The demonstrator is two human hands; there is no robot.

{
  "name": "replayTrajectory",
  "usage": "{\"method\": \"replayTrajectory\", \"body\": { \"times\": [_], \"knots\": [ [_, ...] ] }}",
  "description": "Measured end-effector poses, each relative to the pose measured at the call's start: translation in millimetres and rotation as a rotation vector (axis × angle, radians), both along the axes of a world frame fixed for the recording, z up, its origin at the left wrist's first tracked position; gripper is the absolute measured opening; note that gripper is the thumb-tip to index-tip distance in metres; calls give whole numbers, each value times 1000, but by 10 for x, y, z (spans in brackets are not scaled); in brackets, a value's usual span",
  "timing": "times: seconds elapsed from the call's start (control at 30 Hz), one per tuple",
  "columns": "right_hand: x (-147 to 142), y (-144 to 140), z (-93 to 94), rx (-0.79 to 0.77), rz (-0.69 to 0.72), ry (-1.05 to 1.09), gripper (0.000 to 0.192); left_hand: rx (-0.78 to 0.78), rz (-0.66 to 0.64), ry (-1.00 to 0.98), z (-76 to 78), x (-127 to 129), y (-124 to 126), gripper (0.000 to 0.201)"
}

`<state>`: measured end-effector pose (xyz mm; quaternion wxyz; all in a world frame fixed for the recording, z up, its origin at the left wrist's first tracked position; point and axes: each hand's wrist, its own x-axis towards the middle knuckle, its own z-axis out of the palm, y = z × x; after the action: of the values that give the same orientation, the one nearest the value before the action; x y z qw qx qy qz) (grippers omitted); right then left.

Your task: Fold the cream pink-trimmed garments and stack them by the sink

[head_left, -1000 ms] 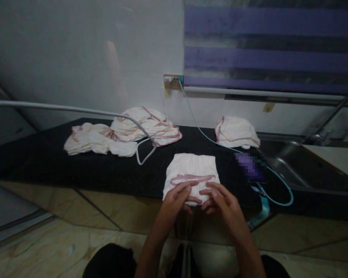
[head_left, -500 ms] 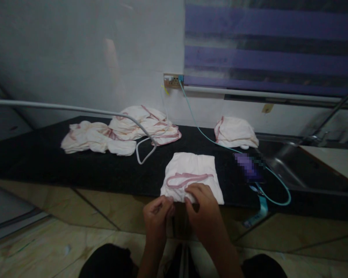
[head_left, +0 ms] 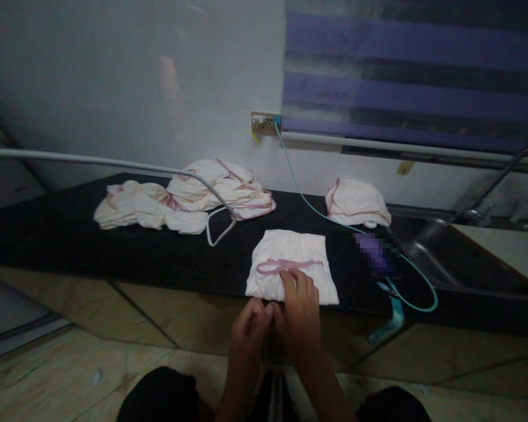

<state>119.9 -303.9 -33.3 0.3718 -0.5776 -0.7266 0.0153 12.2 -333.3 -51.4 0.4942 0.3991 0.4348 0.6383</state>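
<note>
Right hand (head_left: 300, 299) lies flat, fingers spread, on the near edge of the folded white cloth (head_left: 290, 258), just below its pink strap (head_left: 286, 266). Left hand (head_left: 249, 325), touching the right, pinches the cloth's near hem, fingers together. Beyond them: 1 cloth heap (head_left: 185, 199) to the left, 1 folded stack (head_left: 356, 202) to the right.

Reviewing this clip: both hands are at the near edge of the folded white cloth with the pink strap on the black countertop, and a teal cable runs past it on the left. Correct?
Not quite. In the head view the teal cable runs past the folded white cloth with the pink strap on its right, not its left. The left hand and right hand are at its near edge on the black countertop.
</note>
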Motion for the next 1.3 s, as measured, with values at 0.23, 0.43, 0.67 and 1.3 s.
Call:
{"method": "replayTrajectory", "body": {
  "times": [0.23, 0.43, 0.67, 1.3],
  "knots": [
    [99, -8, 29, -1, 69, -9, 60, 59, -66, -123, -36, 105, -89, 53],
    [128, 1, -29, 36, 104, 59, 58, 2, -159, -47, -72, 47, -86, 43],
    [204, 9, -56, 77, 188, 153, 47, 93, -19, 151, -1, -74, -146, 26],
    [452, -213, 322, -21, 451, 180, 29, 639, -285, 1259, 433, -582, 159, 74]
  ]
}}
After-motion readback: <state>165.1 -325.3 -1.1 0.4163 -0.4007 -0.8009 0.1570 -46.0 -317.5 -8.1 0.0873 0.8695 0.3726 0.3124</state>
